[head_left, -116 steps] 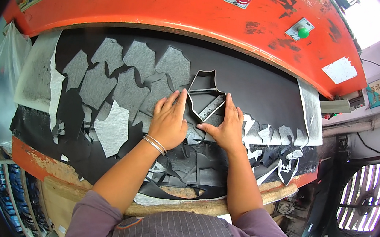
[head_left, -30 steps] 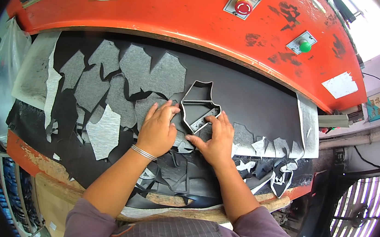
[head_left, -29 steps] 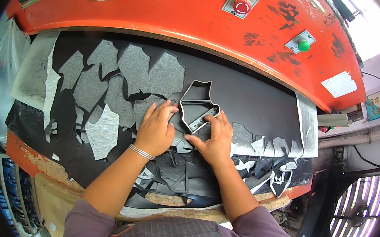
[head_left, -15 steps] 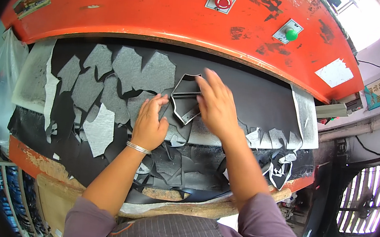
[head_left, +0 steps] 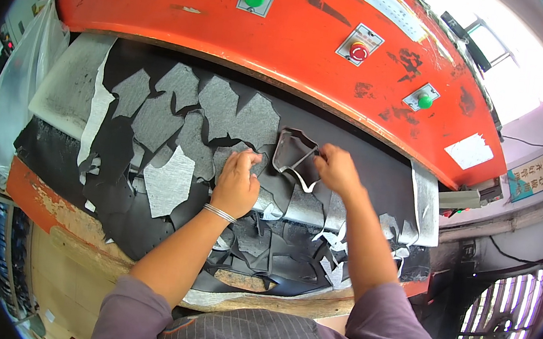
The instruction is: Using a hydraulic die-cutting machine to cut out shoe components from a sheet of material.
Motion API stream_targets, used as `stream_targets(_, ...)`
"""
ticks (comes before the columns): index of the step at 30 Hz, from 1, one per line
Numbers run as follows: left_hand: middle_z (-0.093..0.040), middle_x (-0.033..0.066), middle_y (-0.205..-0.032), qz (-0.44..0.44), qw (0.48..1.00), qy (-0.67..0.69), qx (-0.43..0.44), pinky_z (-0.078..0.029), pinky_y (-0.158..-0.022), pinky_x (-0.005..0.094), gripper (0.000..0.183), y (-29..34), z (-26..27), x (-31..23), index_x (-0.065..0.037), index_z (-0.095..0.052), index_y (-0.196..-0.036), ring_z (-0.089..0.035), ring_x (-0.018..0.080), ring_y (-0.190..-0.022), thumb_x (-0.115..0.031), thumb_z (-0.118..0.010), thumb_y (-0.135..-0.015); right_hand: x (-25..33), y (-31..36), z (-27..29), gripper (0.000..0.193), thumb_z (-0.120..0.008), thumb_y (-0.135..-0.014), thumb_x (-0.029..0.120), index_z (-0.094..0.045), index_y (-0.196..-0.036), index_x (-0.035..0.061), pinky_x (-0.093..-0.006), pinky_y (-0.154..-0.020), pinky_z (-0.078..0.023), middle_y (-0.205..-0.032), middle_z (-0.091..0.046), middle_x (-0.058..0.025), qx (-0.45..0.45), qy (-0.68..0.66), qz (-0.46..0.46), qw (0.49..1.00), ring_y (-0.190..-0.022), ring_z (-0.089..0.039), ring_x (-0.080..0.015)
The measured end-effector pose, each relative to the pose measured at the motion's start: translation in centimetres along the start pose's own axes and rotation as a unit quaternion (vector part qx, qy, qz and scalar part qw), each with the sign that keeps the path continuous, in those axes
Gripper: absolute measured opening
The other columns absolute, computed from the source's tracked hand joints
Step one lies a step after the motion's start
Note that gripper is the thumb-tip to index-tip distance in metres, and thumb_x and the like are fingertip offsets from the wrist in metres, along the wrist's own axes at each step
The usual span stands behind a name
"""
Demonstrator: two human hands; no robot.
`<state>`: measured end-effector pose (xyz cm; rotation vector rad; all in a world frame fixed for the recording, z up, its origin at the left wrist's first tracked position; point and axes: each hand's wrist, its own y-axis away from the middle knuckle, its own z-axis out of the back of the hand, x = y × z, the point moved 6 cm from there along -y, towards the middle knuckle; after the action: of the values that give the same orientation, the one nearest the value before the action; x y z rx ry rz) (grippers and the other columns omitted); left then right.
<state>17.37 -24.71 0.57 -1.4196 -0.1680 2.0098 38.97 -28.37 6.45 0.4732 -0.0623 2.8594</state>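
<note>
A steel-strip cutting die [head_left: 307,155] with a jagged outline and a crossbar stands on black sheet material [head_left: 368,163]. My right hand [head_left: 339,170] is closed on its right side, with thumb and fingers pinching the wall. To the left of the die, my left hand [head_left: 237,182] rests on the sheet, its fingers stretched out close together, holding nothing. Around it are cut-out gaps showing grey pieces [head_left: 222,108], and a pale cut piece [head_left: 169,183] lies to its left. What is under my left palm is hidden.
An orange machine beam [head_left: 201,20] with green and red buttons spans the far side. Black and white offcuts [head_left: 257,244] are heaped along the near edge, above a worn wooden rail [head_left: 298,295]. A clear plastic bag [head_left: 33,78] hangs at the left.
My right hand has gone from spread over the die to gripping its right side. The die has turned and its outline now points another way. The whole view has rotated a little.
</note>
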Motion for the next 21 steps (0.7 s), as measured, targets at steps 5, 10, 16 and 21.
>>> stream_targets(5, -0.06, 0.0157, -0.115, 0.005, 0.995, -0.055, 0.079, -0.026, -0.111, 0.0505, 0.031, 0.1, -0.7, -0.9, -0.002, -0.046, -0.11, -0.05, 0.0334, -0.122, -0.003, -0.051, -0.08, -0.8, 4.4, -3.7, 0.023, -0.056, -0.081, 0.016, -0.055, -0.085, -0.0071, -0.046, -0.078, -0.047, -0.086, -0.061, -0.0271, -0.146, -0.187, -0.174, 0.956, -0.085, -0.06, -0.0424)
stream_targets(10, -0.06, 0.016, -0.117, -0.004, 0.996, -0.055, 0.072, -0.024, -0.111, 0.0493, 0.031, -0.3, -0.7, -1.0, -0.003, -0.046, -0.11, -0.049, 0.0324, -0.123, -0.004, -0.051, -0.079, 0.8, 5.2, -3.3, 0.02, -0.058, -0.084, 0.012, -0.057, -0.087, -0.0069, -0.0375, -0.047, -0.051, -0.073, -0.062, -0.0183, -0.15, -0.264, -0.243, 0.921, -0.051, -0.061, -0.0265)
stream_targets(16, -0.06, 0.0161, -0.119, -0.009, 0.996, -0.07, 0.062, -0.028, -0.108, 0.0493, 0.033, -1.7, -1.2, -0.4, -0.004, -0.048, -0.11, -0.05, 0.0321, -0.122, -0.003, -0.051, -0.077, 1.3, 6.1, -5.3, 0.029, -0.063, -0.085, 0.018, -0.058, -0.097, -0.0076, -0.0374, -0.053, -0.053, -0.073, -0.065, -0.0153, -0.17, -0.314, -0.215, 0.909, -0.055, -0.063, -0.0249)
stream_targets(21, -0.062, 0.0115, -0.111, -0.017, 0.988, -0.132, 0.079, -0.034, -0.099, 0.0445, 0.033, -4.2, -0.7, 0.1, -0.005, -0.052, -0.11, -0.053, 0.0279, -0.113, -0.003, -0.054, -0.077, 1.2, 6.7, -4.6, 0.056, -0.074, -0.078, 0.031, -0.055, -0.116, -0.0057, -0.0429, -0.079, -0.05, -0.095, -0.066, -0.0201, -0.109, -0.273, -0.25, 0.922, -0.087, -0.065, -0.0318)
